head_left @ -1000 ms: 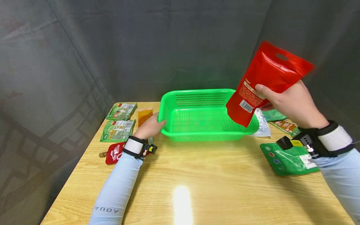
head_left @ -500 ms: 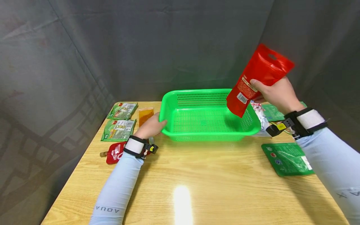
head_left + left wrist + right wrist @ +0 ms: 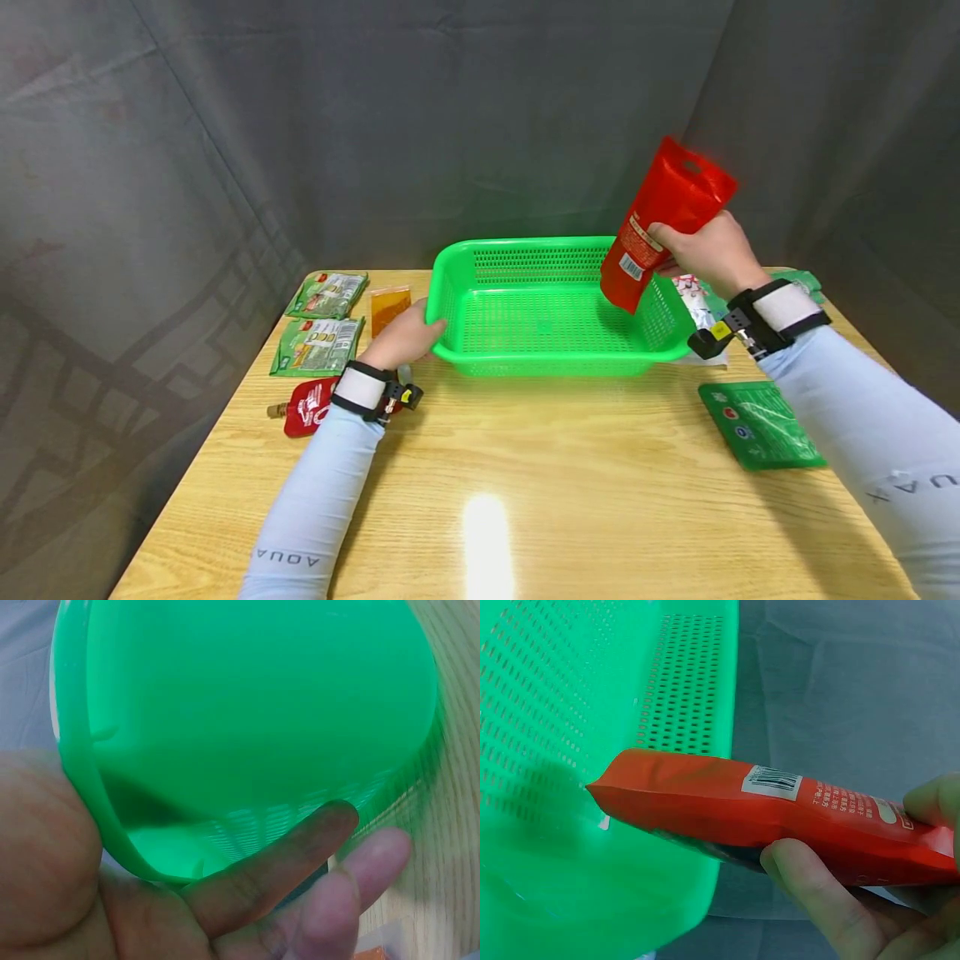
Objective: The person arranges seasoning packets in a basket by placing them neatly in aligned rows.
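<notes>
A green plastic basket (image 3: pixel 542 364) with slotted walls stands at the back of the wooden table. At its left end my left hand (image 3: pixel 403 337) grips the rim; in the left wrist view the fingers (image 3: pixel 262 881) lie along the outside of the wall. My right hand (image 3: pixel 708 250) holds a red pouch (image 3: pixel 643 229), thumb on the printed face and fingers behind. The pouch is tilted, its hang-hole end up to the right. Its lower end overlaps the basket's right part, and in the right wrist view that end (image 3: pixel 641 784) points over the basket's inside.
Left of the basket lie two green packets (image 3: pixel 318 346), an orange sachet (image 3: pixel 390 307) and a red pouch with a tan tip (image 3: pixel 306 408), partly under my left wrist. On the right are a white packet (image 3: pixel 693 300) and a green pouch (image 3: pixel 757 425). A grey cloth (image 3: pixel 480 125) hangs behind.
My right hand has moved left and away from me with the red pouch, bringing its lower end over the basket's right end. The left hand and basket have hardly moved.
</notes>
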Motion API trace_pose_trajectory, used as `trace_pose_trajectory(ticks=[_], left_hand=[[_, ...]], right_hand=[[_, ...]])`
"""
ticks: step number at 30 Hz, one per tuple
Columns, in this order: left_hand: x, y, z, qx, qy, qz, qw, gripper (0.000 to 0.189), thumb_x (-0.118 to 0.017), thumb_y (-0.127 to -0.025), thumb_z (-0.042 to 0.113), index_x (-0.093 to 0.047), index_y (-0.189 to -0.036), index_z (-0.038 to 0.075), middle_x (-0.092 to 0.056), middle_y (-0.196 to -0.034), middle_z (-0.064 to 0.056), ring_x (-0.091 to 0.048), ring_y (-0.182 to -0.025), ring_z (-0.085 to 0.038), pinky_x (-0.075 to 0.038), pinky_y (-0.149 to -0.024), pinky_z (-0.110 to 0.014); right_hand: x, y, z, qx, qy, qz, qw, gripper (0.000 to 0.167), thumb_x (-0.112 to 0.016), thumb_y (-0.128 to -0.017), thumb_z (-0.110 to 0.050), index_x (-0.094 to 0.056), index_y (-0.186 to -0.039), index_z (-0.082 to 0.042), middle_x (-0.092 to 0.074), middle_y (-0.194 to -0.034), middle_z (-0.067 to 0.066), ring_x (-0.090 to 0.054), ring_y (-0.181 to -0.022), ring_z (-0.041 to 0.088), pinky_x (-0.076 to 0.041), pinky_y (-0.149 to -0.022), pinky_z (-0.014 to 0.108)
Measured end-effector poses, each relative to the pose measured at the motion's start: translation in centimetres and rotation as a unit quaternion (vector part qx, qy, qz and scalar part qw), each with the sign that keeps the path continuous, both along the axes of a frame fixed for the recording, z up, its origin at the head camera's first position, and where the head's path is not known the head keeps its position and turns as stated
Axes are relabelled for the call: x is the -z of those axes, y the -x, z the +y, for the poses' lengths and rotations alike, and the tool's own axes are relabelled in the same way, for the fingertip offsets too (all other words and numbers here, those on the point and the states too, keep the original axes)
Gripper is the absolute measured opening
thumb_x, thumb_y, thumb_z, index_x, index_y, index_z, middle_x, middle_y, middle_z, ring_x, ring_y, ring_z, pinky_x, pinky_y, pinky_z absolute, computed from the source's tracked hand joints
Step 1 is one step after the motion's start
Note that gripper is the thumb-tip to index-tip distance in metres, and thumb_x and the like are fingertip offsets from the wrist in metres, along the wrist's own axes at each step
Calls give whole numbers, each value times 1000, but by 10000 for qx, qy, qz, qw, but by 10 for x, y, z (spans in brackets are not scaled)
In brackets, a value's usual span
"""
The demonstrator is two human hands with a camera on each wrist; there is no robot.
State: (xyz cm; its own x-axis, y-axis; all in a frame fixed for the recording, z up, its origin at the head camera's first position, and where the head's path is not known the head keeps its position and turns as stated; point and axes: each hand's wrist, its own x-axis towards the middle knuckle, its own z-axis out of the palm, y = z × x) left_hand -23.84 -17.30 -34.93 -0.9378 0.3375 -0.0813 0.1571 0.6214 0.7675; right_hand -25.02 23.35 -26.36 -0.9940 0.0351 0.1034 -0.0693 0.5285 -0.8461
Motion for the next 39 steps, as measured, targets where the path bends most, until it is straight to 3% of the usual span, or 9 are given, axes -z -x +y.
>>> trace_pose_trajectory(ticks=[3, 10, 20, 28, 31, 39], left_hand=[[0, 0, 0, 1, 14, -6, 10000, 41, -46, -105, 23, -43, -138, -1, -61, -103, -20, -62, -83, -40, -52, -67, -40], [0, 0, 0, 28, -18, 8, 10000, 40, -46, -105, 23, -43, -138, -1, -60, -101, -21, -60, -81, -43, -51, -64, -37], [0, -2, 3, 24, 45, 19, 10000, 38, -46, -105, 21, -43, -137, 0, -59, -98, -20, -60, -78, -41, -49, -62, -35], [-1, -1, 4, 43, 98, 73, 9999, 37, -47, -105, 21, -44, -136, 0, -59, -94, -17, -56, -67, -28, -48, -60, -35], [-2, -1, 3, 43, 97, 45, 9999, 38, -46, -105, 21, -44, -137, 1, -59, -95, -17, -58, -68, -30, -49, -60, -35], [-3, -2, 3, 36, 92, -43, 9999, 40, -45, -105, 23, -42, -139, 1, -60, -96, -17, -60, -77, -40, -49, -60, -35]], right_hand=[[5, 3, -3, -65, -14, -82, 9999, 68, -60, -97, -39, -34, -147, -2, -47, -138, 21, -58, -110, 39, -58, -75, 42], [18, 12, -9, -136, -65, -290, 9995, 68, -59, -99, -34, -30, -150, -1, -43, -144, 24, -50, -121, 44, -58, -72, 35], [33, 21, -7, -264, -806, -458, 9953, 63, -58, -101, -30, -35, -145, 8, -46, -139, 31, -58, -111, 48, -58, -73, 33], [35, 22, 1, -240, -338, -672, 9969, 67, -58, -100, -27, -27, -147, 9, -40, -142, 32, -51, -117, 50, -58, -70, 31], [36, 24, 3, -232, -220, -705, 9970, 67, -60, -100, -24, -27, -147, 10, -38, -143, 32, -47, -120, 50, -58, -73, 33], [39, 32, 2, -273, -327, -540, 9976, 59, -61, -99, -19, -33, -142, 11, -44, -137, 31, -53, -113, 49, -58, -74, 36]])
